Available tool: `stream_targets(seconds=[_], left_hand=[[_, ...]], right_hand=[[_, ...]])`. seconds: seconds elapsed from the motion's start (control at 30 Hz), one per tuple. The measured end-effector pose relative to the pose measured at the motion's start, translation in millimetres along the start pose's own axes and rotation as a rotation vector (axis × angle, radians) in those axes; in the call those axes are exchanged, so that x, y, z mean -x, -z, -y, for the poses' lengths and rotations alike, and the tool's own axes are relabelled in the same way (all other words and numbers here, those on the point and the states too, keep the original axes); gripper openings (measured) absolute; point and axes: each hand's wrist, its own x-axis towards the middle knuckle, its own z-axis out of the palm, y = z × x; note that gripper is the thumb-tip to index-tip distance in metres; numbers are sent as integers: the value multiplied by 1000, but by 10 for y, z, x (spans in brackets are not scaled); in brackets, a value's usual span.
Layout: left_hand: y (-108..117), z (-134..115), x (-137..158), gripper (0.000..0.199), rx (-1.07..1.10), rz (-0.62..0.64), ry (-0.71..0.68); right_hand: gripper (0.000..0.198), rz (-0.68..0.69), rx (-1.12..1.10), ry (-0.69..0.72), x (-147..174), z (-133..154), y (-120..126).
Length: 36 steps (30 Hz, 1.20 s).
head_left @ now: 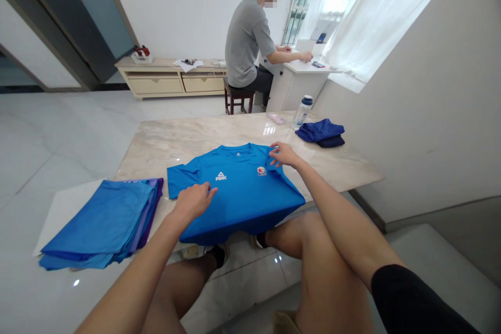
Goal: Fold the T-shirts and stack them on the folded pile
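A blue T-shirt [238, 203] lies front up on the table, collar toward the far side. A white PEAK logo and a small round badge show on its chest, and its lower hem hangs over the near table edge. My left hand [194, 199] is over the shirt's left part, just below the left sleeve, with fingers loosely stretched. At the shirt's right shoulder is my right hand [283, 155], fingers apart and slightly bent. Whether either hand presses on the cloth, I cannot tell. The right sleeve is partly hidden by my right hand.
Folded blue and purple clothes [99, 219] are stacked at the table's left. Dark blue folded clothes [321, 131] and a water bottle [302, 112] stand at the back right of the marble-patterned table [156, 138]. Beyond, a person [250, 42] sits at a white desk [299, 83].
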Motion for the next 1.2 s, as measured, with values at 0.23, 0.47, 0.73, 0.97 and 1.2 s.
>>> stream_targets(seconds=[0.23,0.47,0.73,0.97,1.2], left_hand=[[-199,431,-157,45,85,-69,117],[-365,807,-316,40,262,-205,388],[-489,1059,-568,58,299,-241,646],[-461,1067,-771,42,276,-180,625],[-287,982,-676,30,242,-283,507]], right_hand=[[36,80,9,-18,76,-74,-79],[20,173,212,29,159,-194,-194],[28,107,437,285,-206,-503,-275],[30,96,465,247,-198,-581,-206],[30,79,437,190,-122,-559,-106]])
